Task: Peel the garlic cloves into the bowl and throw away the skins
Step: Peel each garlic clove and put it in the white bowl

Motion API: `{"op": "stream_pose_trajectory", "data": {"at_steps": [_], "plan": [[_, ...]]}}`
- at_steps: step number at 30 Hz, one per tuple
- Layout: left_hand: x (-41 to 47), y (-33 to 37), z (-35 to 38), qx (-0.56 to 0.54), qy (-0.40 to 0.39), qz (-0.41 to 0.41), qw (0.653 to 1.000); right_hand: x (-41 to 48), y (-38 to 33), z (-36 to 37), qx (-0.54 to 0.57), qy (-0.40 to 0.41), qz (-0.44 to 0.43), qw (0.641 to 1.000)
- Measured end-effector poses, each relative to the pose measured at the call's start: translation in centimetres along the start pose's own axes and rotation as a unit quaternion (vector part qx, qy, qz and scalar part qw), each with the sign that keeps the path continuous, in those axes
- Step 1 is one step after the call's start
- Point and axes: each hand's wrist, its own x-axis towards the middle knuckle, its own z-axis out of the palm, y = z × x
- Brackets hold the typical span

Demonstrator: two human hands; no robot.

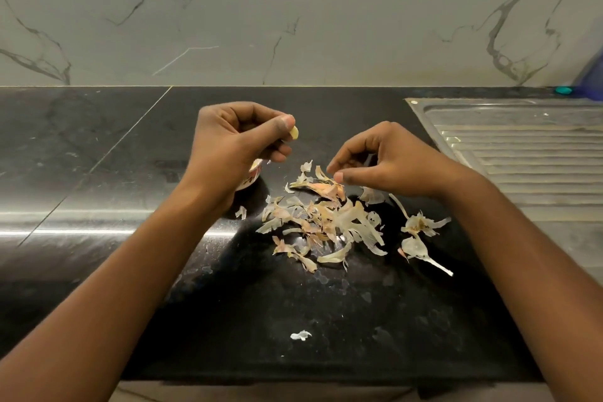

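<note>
Item: one garlic clove (295,133), peeled, pale yellow and smooth. Only its rounded tip shows, pinched between the thumb and curled fingers of the left hand (235,137), which is raised above the dark stone desk (98,147). Item: small bowl (254,173), pale with a reddish pattern, on the desk and mostly hidden under the left wrist. Item: garlic skins (326,222), a loose heap of papery strips, off-white to tan with pink-brown streaks, scattered on the desk between the two forearms. Item: one larger husk with a thin white stalk (421,251), at the heap's right edge. Item: one white scrap (301,335), lying apart, nearer the desk's front edge. The right hand (385,163) hangs over the far side of the heap, fingers curled and thumb tip close to the fingertips; whether it grips a skin cannot be told. Item: ribbed steel drainboard (522,153), right of the heap. Item: veined marble wall (293,10), behind the desk.
</note>
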Motion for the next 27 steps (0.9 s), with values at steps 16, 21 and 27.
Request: {"op": "stream_pose_trajectory", "data": {"at_steps": [16, 21, 27], "plan": [[2.6, -0.5, -6.3, 0.291, 0.073, -0.104, 0.948, 0.3, 0.3, 0.8, -0.055, -0.057, -0.001, 0.997], [2.8, -1.2, -6.6, 0.354, 0.060, -0.140, 0.923, 0.0, -0.2, 0.3, -0.025, -0.041, -0.007, 0.999], [2.8, -1.2, -6.3, 0.345, 0.078, -0.097, 0.930, -0.2, -0.9, 0.1, 0.031, 0.030, -0.061, 0.997]]}}
